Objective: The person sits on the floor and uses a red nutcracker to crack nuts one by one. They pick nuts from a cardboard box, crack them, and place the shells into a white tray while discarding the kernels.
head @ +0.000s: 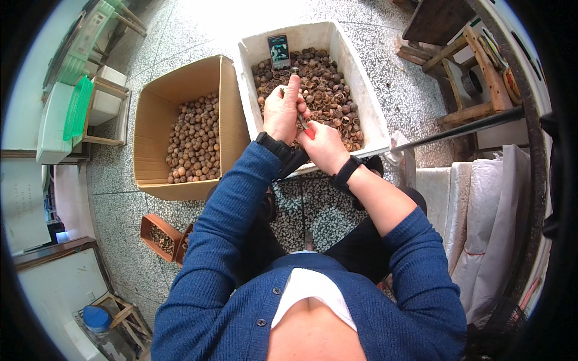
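Over the near part of a white foam box (371, 106), my left hand (281, 113) is closed with its thumb up, around something small and mostly hidden, of which a bit of green shows. Beside it, my right hand (326, 145) grips a small tool by its red handle (309, 133); the thin metal part points up into the left hand, and its tip is hidden. Beneath both hands the box holds many brown shells and nuts (327, 85). A phone (279, 52) with a lit screen leans at the box's far wall.
A cardboard box (176, 85) with many round walnut-like nuts (196, 140) stands left of the foam box. Lower left on the speckled floor are brown plastic planters (158, 237). A wooden stool (490, 67) is at upper right, a green basket (77, 108) at left.
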{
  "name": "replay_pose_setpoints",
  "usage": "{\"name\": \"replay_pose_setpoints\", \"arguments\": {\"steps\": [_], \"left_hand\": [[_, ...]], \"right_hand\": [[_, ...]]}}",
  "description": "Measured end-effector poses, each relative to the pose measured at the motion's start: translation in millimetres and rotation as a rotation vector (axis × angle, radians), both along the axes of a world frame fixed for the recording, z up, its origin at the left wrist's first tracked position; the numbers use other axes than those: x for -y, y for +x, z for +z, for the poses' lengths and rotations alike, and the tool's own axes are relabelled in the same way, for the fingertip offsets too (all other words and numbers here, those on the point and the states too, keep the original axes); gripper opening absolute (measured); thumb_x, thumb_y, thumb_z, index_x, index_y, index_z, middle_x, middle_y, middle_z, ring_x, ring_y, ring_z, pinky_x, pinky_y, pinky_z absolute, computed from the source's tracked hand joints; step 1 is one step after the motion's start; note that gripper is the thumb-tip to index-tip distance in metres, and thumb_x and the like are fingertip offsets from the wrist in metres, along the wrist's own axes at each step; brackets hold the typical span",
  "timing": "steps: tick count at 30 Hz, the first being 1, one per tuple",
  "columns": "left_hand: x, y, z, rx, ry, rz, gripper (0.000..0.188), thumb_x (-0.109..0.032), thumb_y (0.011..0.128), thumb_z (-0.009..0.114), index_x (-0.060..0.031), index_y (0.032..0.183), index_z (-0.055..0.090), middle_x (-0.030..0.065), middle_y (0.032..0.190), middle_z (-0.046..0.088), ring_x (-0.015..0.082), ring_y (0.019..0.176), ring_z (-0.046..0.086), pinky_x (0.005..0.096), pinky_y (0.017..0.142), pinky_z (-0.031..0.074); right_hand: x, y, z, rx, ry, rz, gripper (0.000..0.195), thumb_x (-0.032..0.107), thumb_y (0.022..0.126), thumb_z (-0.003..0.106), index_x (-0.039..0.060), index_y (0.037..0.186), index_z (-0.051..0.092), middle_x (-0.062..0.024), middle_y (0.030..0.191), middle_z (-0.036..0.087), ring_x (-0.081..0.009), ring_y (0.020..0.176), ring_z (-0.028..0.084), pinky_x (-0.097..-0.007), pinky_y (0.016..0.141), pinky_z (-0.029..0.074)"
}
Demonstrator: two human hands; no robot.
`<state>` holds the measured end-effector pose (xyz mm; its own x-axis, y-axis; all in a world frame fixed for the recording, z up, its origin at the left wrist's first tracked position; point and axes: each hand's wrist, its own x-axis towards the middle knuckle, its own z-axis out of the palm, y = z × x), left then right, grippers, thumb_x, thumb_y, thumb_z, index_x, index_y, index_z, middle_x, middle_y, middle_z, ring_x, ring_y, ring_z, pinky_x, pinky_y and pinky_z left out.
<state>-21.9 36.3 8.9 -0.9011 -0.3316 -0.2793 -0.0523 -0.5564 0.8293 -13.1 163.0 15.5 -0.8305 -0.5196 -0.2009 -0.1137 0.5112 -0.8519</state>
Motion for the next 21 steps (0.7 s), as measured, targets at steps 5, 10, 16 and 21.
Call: {"name": "replay_pose_setpoints", "arguments": {"steps": [5,10,16,21], "left_hand": [[0,-1,1,0.015,0.078,-0.055,0.036,-0.042,0.094,0.056,-0.0071,0.086,0.049,0.0039,0.076,0.053,0.0135,0.065,0.052,0.0306,0.062,0.051],[0,4,4,0.054,0.173,-0.093,0.042,-0.039,0.101,0.038,0.0017,0.104,0.051,0.0146,0.100,0.058,0.0219,0.090,0.059,0.0383,0.086,0.052],[1,9,1,0.014,0.303,-0.148,0.035,-0.032,0.102,0.036,-0.0012,0.101,0.052,0.0160,0.103,0.058,0.0254,0.097,0.057,0.0408,0.091,0.048],[3,9,9,0.050,0.368,-0.164,0.036,-0.032,0.102,0.034,-0.0012,0.101,0.053,0.0139,0.102,0.058,0.0244,0.097,0.057,0.0396,0.092,0.047]], "right_hand": [[-6,-6,-22,0.125,-0.079,0.018,0.028,0.027,0.087,0.056,-0.0002,0.080,0.054,-0.0092,0.067,0.060,-0.0190,0.056,0.058,-0.0318,0.054,0.047],[-8,-11,-9,0.360,-0.158,-0.057,0.027,0.025,0.084,0.053,-0.0006,0.081,0.059,-0.0126,0.071,0.064,-0.0244,0.067,0.064,-0.0357,0.063,0.049],[-9,-15,-7,0.402,-0.229,-0.107,0.023,0.024,0.086,0.051,0.0026,0.077,0.057,-0.0043,0.065,0.059,-0.0149,0.059,0.059,-0.0304,0.057,0.048],[-11,-15,-9,0.465,-0.260,-0.104,0.022,0.024,0.088,0.051,0.0044,0.078,0.054,-0.0034,0.065,0.057,-0.0137,0.056,0.057,-0.0289,0.052,0.047]]}}
